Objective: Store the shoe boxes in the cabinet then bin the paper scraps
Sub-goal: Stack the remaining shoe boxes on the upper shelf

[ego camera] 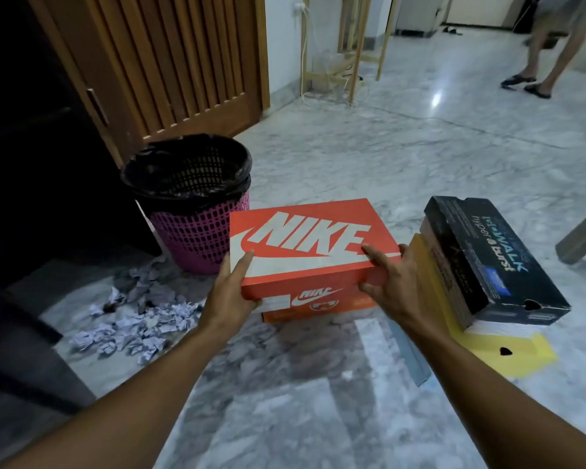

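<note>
Box-storing step in hand: left hand [229, 292] and right hand [391, 282] grip opposite ends of orange cardboard Nike shoe box [305, 245], thumbs on top, box between the palms; next move probably calls for lifting it leftward into dark cabinet [21, 198] beyond the left fingers.

the grey marble floor [420, 130] carries a pink bin [200, 238], crumpled paper scraps [142, 319] beside it, an orange shoe box [301, 252] and a yellow box [508, 350].

Orange shoe box [305, 252]: "NIKE" with swoosh on lid, smaller "NIKE" logo on front end. Black shoe box [494, 262]: "WALK", "hyper burst" on lid.
</note>
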